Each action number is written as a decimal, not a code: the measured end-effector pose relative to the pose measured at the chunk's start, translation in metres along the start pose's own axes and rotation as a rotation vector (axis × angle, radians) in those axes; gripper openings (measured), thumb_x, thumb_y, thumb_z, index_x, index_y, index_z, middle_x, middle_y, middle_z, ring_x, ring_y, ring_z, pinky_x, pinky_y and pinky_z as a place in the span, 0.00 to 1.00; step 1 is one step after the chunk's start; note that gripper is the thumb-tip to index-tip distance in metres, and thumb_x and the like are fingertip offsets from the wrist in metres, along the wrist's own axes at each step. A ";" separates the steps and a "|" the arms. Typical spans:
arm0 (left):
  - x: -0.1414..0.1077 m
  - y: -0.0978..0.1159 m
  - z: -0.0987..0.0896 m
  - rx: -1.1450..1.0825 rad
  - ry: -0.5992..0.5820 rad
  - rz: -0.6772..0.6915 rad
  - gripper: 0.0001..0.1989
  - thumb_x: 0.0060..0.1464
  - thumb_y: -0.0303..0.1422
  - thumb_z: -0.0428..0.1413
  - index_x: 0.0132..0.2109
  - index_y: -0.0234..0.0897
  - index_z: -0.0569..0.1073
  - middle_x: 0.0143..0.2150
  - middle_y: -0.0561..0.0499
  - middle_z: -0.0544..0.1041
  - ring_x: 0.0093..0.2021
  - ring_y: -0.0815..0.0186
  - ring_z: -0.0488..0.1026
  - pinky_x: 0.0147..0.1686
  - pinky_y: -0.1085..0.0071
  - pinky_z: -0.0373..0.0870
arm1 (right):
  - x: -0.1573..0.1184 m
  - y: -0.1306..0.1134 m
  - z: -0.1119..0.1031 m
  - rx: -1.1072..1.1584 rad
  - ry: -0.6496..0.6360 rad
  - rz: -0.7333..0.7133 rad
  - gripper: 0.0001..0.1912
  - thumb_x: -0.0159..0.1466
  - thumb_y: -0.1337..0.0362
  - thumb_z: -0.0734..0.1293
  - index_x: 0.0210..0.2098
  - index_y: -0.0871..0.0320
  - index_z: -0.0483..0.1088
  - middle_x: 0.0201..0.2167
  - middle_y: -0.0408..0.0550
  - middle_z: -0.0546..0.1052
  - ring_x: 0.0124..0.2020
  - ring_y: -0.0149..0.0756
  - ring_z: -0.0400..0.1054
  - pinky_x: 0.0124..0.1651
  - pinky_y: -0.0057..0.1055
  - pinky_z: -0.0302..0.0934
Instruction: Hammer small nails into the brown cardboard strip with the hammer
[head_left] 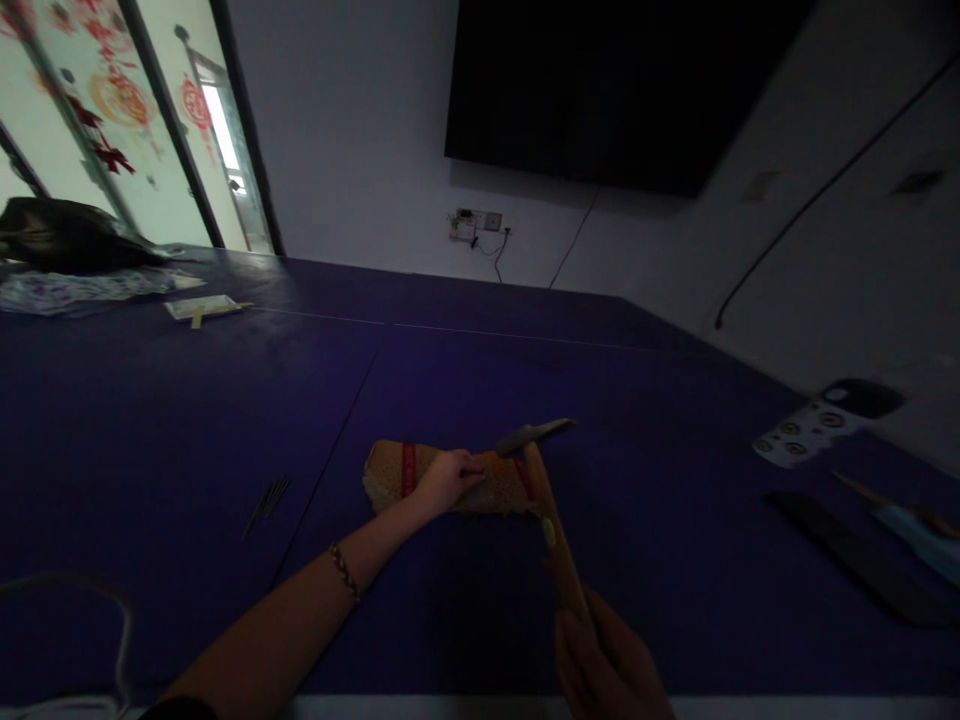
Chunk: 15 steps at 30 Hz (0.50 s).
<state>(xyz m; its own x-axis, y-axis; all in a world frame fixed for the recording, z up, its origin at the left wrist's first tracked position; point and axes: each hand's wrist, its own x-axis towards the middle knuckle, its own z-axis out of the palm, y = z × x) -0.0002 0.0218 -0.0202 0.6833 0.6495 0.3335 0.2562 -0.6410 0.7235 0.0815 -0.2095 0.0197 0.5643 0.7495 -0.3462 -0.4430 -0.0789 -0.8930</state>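
My right hand (611,660) is closed round the wooden handle of a hammer (555,530). The hammer's dark metal head is raised over the right end of a tan, speckled slab (390,470) with red bands. My left hand (450,480) rests on the middle of this slab, thumb and fingers pinched together. Whatever is in that pinch is too small and dark to make out. To the left of the slab, several thin dark nail-like rods (266,502) lie in a small group on the purple tabletop (337,640).
At right lie a long black object (840,550), a blue-handled tool (915,540) and a patterned case (799,435). A white tray (202,307) and a dark bag (71,235) sit at far left. A white cable (124,630) loops at lower left.
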 end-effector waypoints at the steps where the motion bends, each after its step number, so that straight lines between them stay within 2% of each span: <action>1: 0.000 0.000 0.001 -0.002 -0.001 0.002 0.07 0.49 0.25 0.54 0.28 0.32 0.76 0.28 0.50 0.75 0.30 0.69 0.70 0.32 0.76 0.66 | -0.001 0.003 -0.001 0.015 0.025 -0.020 0.23 0.44 0.56 0.74 0.38 0.51 0.71 0.33 0.43 0.74 0.29 0.28 0.68 0.29 0.19 0.66; 3: 0.001 -0.001 0.002 -0.006 0.002 0.005 0.07 0.49 0.25 0.53 0.28 0.32 0.76 0.28 0.50 0.75 0.30 0.69 0.70 0.33 0.76 0.66 | 0.000 0.007 -0.002 0.027 0.057 -0.068 0.22 0.43 0.56 0.74 0.38 0.50 0.71 0.41 0.44 0.73 0.35 0.31 0.69 0.35 0.21 0.67; 4: 0.001 -0.001 0.002 -0.007 0.005 0.006 0.07 0.49 0.25 0.53 0.28 0.33 0.76 0.28 0.50 0.75 0.31 0.69 0.70 0.33 0.76 0.66 | 0.001 0.008 -0.003 0.008 0.053 -0.088 0.22 0.43 0.56 0.74 0.38 0.50 0.71 0.42 0.44 0.72 0.36 0.31 0.69 0.35 0.22 0.67; 5: 0.002 -0.002 0.002 -0.006 0.008 0.007 0.07 0.49 0.25 0.54 0.28 0.33 0.76 0.29 0.50 0.75 0.31 0.69 0.70 0.33 0.76 0.66 | 0.003 0.009 -0.002 -0.033 0.032 -0.096 0.21 0.45 0.56 0.73 0.38 0.51 0.72 0.40 0.45 0.73 0.35 0.31 0.69 0.34 0.21 0.67; 7: 0.002 -0.002 0.003 -0.003 0.009 0.009 0.06 0.48 0.24 0.54 0.28 0.32 0.76 0.29 0.49 0.75 0.31 0.69 0.70 0.33 0.75 0.66 | 0.007 0.011 -0.002 -0.166 -0.053 -0.084 0.20 0.48 0.54 0.71 0.39 0.55 0.72 0.29 0.45 0.75 0.25 0.28 0.68 0.25 0.19 0.65; 10: 0.002 -0.003 0.003 0.008 0.006 0.008 0.05 0.47 0.25 0.55 0.29 0.31 0.76 0.29 0.48 0.75 0.31 0.67 0.71 0.33 0.75 0.66 | 0.012 0.016 -0.001 -0.347 -0.120 -0.092 0.23 0.52 0.49 0.67 0.40 0.60 0.72 0.14 0.40 0.68 0.14 0.25 0.60 0.16 0.18 0.57; 15: 0.002 -0.004 0.005 0.014 0.003 0.000 0.06 0.48 0.26 0.54 0.31 0.33 0.77 0.31 0.49 0.76 0.33 0.67 0.71 0.36 0.74 0.66 | 0.009 0.022 0.000 -0.538 -0.068 -0.266 0.29 0.53 0.48 0.64 0.45 0.64 0.70 0.11 0.41 0.68 0.12 0.27 0.60 0.15 0.21 0.57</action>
<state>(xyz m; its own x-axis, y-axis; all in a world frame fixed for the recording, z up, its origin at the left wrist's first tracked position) 0.0029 0.0237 -0.0254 0.6814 0.6505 0.3355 0.2656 -0.6469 0.7148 0.0772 -0.2045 -0.0032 0.5540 0.8279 -0.0880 0.1314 -0.1913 -0.9727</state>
